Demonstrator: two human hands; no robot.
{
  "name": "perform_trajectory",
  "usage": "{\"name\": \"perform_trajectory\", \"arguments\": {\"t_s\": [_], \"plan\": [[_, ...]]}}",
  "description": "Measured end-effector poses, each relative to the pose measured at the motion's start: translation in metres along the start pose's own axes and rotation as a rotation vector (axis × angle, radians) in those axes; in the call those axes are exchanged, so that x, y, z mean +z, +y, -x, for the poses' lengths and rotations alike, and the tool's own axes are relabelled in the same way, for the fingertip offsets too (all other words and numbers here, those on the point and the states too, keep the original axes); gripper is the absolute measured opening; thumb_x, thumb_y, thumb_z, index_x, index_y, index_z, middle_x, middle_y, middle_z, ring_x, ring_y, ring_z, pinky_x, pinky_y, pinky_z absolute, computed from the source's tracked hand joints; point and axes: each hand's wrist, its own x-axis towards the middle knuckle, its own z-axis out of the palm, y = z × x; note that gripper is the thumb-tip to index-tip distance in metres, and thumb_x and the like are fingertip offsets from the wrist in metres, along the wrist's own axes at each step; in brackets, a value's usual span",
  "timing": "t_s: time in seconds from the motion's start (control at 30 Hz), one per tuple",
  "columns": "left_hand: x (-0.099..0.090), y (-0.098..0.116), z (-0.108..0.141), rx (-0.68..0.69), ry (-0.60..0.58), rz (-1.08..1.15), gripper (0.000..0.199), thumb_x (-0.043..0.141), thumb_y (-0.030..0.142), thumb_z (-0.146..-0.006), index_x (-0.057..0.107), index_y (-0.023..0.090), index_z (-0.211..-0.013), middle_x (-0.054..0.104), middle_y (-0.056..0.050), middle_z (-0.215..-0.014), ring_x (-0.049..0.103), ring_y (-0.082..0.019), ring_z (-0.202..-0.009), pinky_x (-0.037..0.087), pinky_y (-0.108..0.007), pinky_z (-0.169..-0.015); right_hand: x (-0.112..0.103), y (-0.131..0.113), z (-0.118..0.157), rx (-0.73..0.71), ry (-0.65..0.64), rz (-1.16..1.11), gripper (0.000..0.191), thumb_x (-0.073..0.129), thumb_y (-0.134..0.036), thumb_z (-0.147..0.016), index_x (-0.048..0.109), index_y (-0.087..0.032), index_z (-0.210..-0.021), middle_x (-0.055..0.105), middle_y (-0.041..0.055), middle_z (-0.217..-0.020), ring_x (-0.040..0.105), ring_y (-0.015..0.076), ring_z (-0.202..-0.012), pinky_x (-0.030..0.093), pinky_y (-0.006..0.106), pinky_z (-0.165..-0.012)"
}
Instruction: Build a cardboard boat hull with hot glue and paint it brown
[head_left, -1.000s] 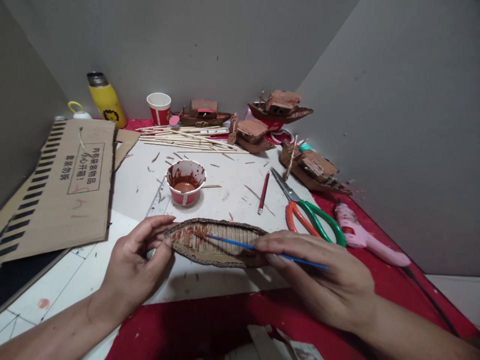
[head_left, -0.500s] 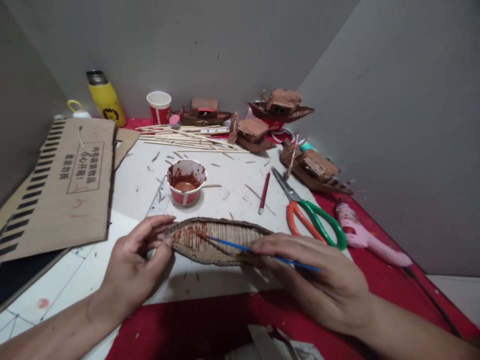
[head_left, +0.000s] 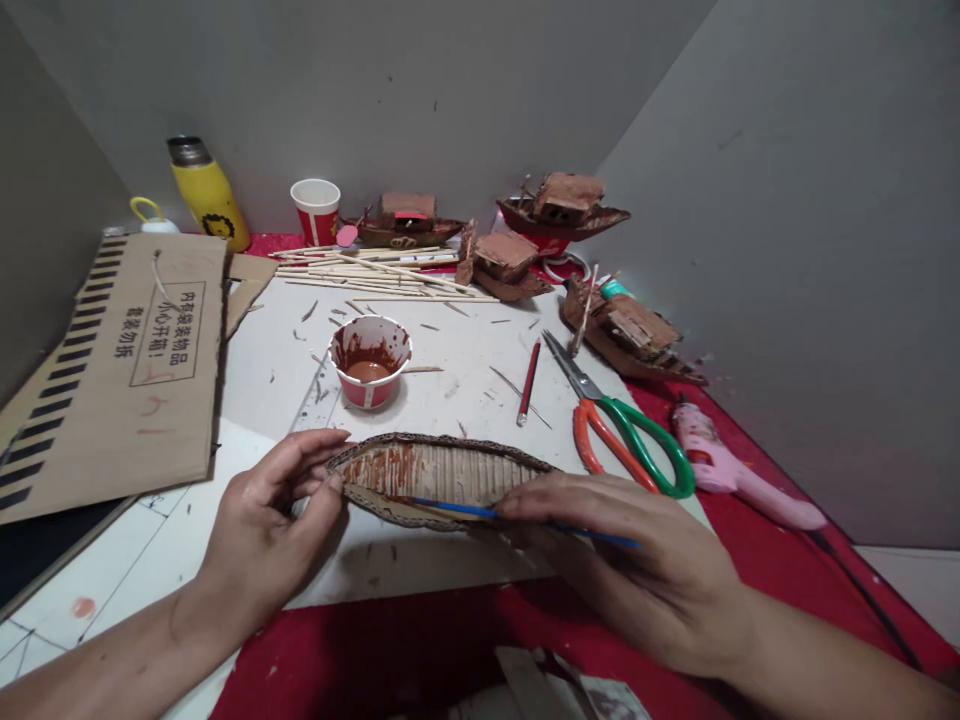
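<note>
A boat-shaped cardboard hull with a ribbed inside lies sideways between my hands, its left part streaked with red-brown paint. My left hand pinches the hull's left tip between thumb and fingers. In my right hand is a thin blue paintbrush, held near its middle. The brush tip touches the near inner side of the hull, left of centre. My right fingers cover the hull's right end. Beyond the hull stands a paper cup with brown paint in it and smeared on its inner wall.
Scissors, a red pencil and a pink glue gun lie to the right. Several finished-looking model boats and thin wooden sticks are at the back. A cardboard sheet lies left, near a yellow bottle.
The brush tip has moved from the ribbed floor down to the near inner side of the hull. My left hand keeps its grip on the tip.
</note>
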Motion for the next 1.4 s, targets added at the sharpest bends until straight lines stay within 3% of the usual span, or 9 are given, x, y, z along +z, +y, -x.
{"name": "perform_trajectory", "arguments": {"t_s": [0.1,0.27,0.47,0.63,0.83,1.0,1.17,1.3,1.4], "plan": [[-0.0001,0.0001,-0.0004,0.008,0.008,-0.009,0.022,0.058,0.02,-0.081,0.065,0.017,-0.101,0.074,-0.002,-0.081,0.066,-0.009,-0.065,0.055,-0.015,-0.063,0.0007,0.0005,0.0004,0.001,0.079,0.006,0.032,0.052,-0.002,-0.086,0.058,-0.019,-0.113,0.073,0.0074,-0.091,0.071,0.0154,-0.084,0.059,0.024,-0.073],[-0.0011,-0.0004,0.0018,0.011,0.001,-0.016,0.023,0.058,0.02,-0.081,0.065,0.016,-0.102,0.072,-0.001,-0.075,0.064,-0.009,-0.061,0.054,-0.015,-0.059,-0.0008,-0.0018,-0.0021,0.002,0.007,-0.012,0.029,0.052,-0.004,-0.087,0.059,-0.02,-0.11,0.074,0.0062,-0.088,0.072,0.0155,-0.08,0.059,0.022,-0.068],[-0.001,-0.0043,0.0029,-0.002,0.002,-0.013,0.023,0.058,0.021,-0.082,0.065,0.017,-0.103,0.072,-0.002,-0.08,0.065,-0.009,-0.064,0.054,-0.015,-0.063,-0.001,-0.0021,-0.0021,-0.029,0.078,0.099,0.033,0.052,-0.001,-0.084,0.058,-0.018,-0.112,0.074,0.0086,-0.091,0.072,0.0169,-0.086,0.059,0.024,-0.075],[-0.0015,-0.0047,0.0027,0.002,-0.01,-0.011,0.023,0.059,0.02,-0.082,0.064,0.018,-0.104,0.071,0.0,-0.077,0.064,-0.008,-0.063,0.053,-0.014,-0.061,-0.0025,-0.0052,-0.0025,-0.003,-0.055,0.04,0.028,0.048,-0.004,-0.086,0.058,-0.019,-0.108,0.074,0.0062,-0.086,0.072,0.0147,-0.078,0.058,0.019,-0.066],[-0.0008,-0.0028,0.0026,-0.001,-0.001,-0.012,0.022,0.059,0.021,-0.082,0.065,0.017,-0.103,0.071,-0.001,-0.077,0.064,-0.008,-0.063,0.053,-0.015,-0.061,-0.0021,-0.0006,0.0013,-0.007,0.089,0.153,0.035,0.053,-0.001,-0.085,0.057,-0.019,-0.114,0.074,0.0086,-0.094,0.072,0.0171,-0.087,0.059,0.025,-0.076],[-0.0005,-0.0033,0.0026,0.0,-0.003,-0.008,0.022,0.059,0.02,-0.082,0.065,0.018,-0.104,0.071,0.0,-0.077,0.063,-0.008,-0.063,0.053,-0.014,-0.061,-0.0041,-0.0044,0.0002,-0.011,-0.023,0.087,0.033,0.049,-0.001,-0.084,0.057,-0.018,-0.111,0.073,0.0063,-0.087,0.072,0.0145,-0.08,0.058,0.02,-0.07],[-0.0006,-0.004,0.0026,0.01,-0.001,-0.009,0.023,0.059,0.019,-0.082,0.065,0.018,-0.104,0.069,0.001,-0.074,0.062,-0.008,-0.06,0.053,-0.016,-0.06,-0.0056,-0.0075,-0.0006,-0.003,0.026,0.101,0.033,0.05,0.0,-0.083,0.057,-0.017,-0.11,0.073,0.007,-0.091,0.071,0.0136,-0.085,0.057,0.019,-0.077],[-0.0012,-0.0026,0.0032,-0.003,-0.005,-0.009,0.022,0.059,0.02,-0.082,0.065,0.019,-0.103,0.07,0.0,-0.076,0.063,-0.009,-0.062,0.054,-0.017,-0.061,-0.0064,-0.0092,-0.0029,0.048,-0.08,0.059,0.027,0.049,-0.004,-0.086,0.058,-0.019,-0.106,0.074,0.0041,-0.084,0.072,0.0139,-0.075,0.057,0.019,-0.065],[-0.0014,-0.0006,0.0029,-0.012,-0.004,-0.014,0.021,0.059,0.02,-0.082,0.065,0.018,-0.101,0.07,0.0,-0.076,0.064,-0.01,-0.064,0.055,-0.018,-0.064,-0.0064,-0.0085,-0.0034,0.013,-0.006,0.078,0.028,0.05,-0.004,-0.086,0.058,-0.021,-0.107,0.074,0.0049,-0.085,0.072,0.0155,-0.076,0.059,0.021,-0.066]]}}
